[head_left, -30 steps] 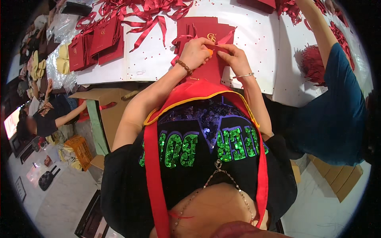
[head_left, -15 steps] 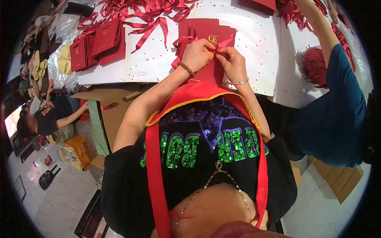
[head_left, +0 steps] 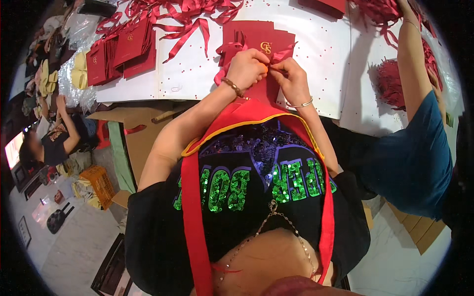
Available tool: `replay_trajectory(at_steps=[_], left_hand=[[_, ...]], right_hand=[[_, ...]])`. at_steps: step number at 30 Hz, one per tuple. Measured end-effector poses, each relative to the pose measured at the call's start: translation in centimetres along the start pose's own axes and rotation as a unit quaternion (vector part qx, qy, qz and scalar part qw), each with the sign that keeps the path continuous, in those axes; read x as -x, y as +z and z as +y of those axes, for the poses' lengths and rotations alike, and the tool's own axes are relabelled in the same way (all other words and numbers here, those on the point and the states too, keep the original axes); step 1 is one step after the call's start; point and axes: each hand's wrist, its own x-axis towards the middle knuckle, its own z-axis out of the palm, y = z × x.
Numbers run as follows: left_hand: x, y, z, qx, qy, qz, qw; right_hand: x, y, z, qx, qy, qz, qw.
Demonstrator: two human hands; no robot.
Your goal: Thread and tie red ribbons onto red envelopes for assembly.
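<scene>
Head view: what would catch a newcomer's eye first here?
Green sequined lettering on the black shirt, lower middle, would likely stand out first. Above it, the left hand and right hand meet at a red ribbon over red cards. Loose ribbons lie heaped top, left of centre.

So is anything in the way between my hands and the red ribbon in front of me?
Nothing visible is. Your left hand and right hand have their fingertips together at the red ribbon, over the red paper stack. The loose ribbon pile lies off to the left.
</scene>
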Motion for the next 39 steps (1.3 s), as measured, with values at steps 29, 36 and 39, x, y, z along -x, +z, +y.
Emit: replay_trajectory(at_steps=[29,36,39], left_hand=[[-0.3,-0.3,-0.3,-0.292,0.199,0.046,0.934],[-0.5,-0.2,-0.2,-0.376,0.246,0.061,0.891],[-0.8,-0.8,-0.5,-0.352,0.228,0.038,0.907]], right_hand=[[-1.2,-0.6,0.9,0.051,0.021,-0.084,0.995],[-1.1,-0.6,1.0,0.042,0.014,-0.079,0.996],[-1.0,-0.8,1.1,0.037,0.016,-0.097,0.995]])
